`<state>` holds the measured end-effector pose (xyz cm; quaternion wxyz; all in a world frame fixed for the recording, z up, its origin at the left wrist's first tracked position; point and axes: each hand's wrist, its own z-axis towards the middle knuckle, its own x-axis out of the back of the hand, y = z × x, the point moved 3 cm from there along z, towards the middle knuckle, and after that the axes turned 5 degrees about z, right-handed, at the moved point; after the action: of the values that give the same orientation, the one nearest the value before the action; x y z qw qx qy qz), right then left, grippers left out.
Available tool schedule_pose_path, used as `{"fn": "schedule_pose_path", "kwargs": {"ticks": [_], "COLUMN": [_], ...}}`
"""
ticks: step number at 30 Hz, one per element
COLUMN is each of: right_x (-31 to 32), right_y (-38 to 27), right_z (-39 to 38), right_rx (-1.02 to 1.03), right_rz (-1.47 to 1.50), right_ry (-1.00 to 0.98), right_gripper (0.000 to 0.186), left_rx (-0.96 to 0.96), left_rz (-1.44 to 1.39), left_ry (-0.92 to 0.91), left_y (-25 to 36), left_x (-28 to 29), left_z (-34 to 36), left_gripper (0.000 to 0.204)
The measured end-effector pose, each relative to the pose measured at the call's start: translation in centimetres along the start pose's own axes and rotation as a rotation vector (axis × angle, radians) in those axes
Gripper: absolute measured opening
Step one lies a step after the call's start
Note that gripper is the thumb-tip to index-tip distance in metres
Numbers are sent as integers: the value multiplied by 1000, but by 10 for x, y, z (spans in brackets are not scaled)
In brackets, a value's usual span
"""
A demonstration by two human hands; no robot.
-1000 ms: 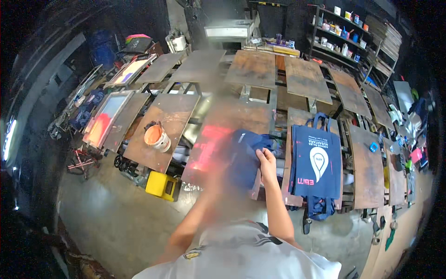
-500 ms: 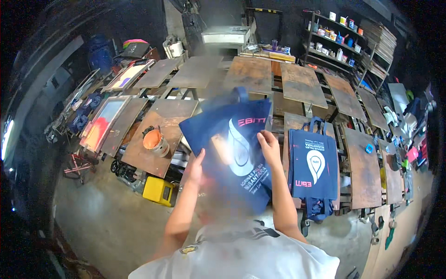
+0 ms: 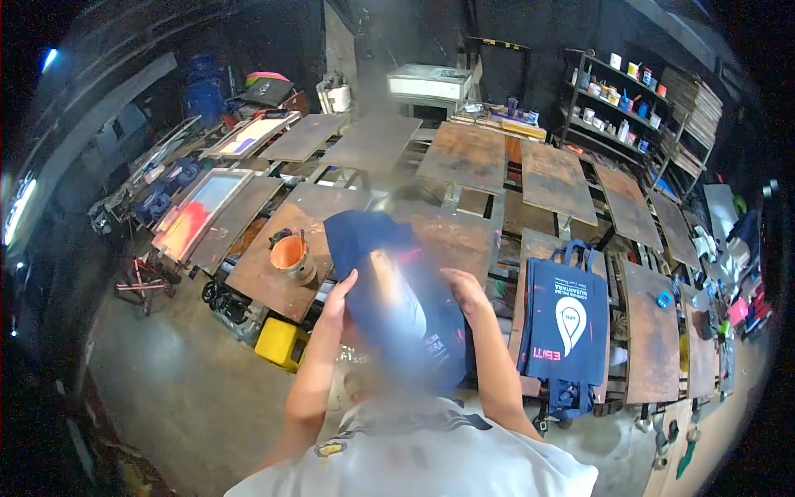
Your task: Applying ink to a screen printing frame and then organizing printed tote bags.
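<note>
A navy blue tote bag (image 3: 364,248) with a white drop-shaped print hangs in front of me, partly smeared by a blur in the picture. My left hand (image 3: 339,302) grips its left edge, thumb on the near side. At the right edge, my right hand (image 3: 466,291) has curled fingers against the cloth; the fingertips are partly hidden. To the right, a stack of similar navy tote bags (image 3: 538,311) lies on a board, printed sides up, handles toward the far side.
An orange-rimmed bucket (image 3: 290,253) stands on a wooden board (image 3: 257,282) to the left, above a yellow container (image 3: 282,343). More boards in rows stretch beyond. A printing screen (image 3: 199,211) lies far left; shelves of paint pots (image 3: 617,103) stand at the back right.
The held bag has swung lower, and its upper right corner has folded down out of sight. My right hand has shifted slightly left and down. The view has tilted a little.
</note>
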<state>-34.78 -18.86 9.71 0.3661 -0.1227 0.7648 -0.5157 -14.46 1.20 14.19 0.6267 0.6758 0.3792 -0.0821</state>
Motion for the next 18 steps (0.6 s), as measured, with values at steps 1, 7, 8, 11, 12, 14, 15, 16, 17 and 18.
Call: {"fn": "schedule_pose_path", "kwargs": {"ticks": [1, 7, 8, 11, 12, 14, 15, 16, 17, 18], "right_x": [5, 42, 44, 44, 53, 66, 72, 81, 85, 91], "right_y": [1, 3, 0, -11, -9, 0, 4, 6, 8, 8], "right_z": [-1, 8, 7, -7, -10, -21, -26, -32, -41, -48], "right_rx": [-30, 104, 183, 222, 246, 262, 270, 260, 273, 285], "right_rz": [11, -51, -29, -4, -17, -25, -47, -86, -106, -125], "right_ry": [16, 87, 117, 116, 115, 116, 130, 153, 152, 154], "right_gripper": [21, 15, 13, 11, 10, 10, 17, 16, 13, 11], "left_rx": [-20, -40, -10, -75, -119, -121, -142, -162, -164, -154], "left_rz": [-12, 162, 187, 246, 283, 252, 272, 293, 322, 320], "left_ry": [29, 140, 177, 136, 96, 83, 73, 61, 101, 92], "left_y": [0, 7, 7, 0, -1, -11, -14, -17, -20, -23], "left_x": [2, 20, 24, 55, 52, 49, 47, 43, 36, 27], "left_z": [0, -3, -4, 5, 8, 7, 6, 7, 3, 2], "left_gripper": [31, 28, 28, 37, 35, 31, 29, 28, 28, 28]}}
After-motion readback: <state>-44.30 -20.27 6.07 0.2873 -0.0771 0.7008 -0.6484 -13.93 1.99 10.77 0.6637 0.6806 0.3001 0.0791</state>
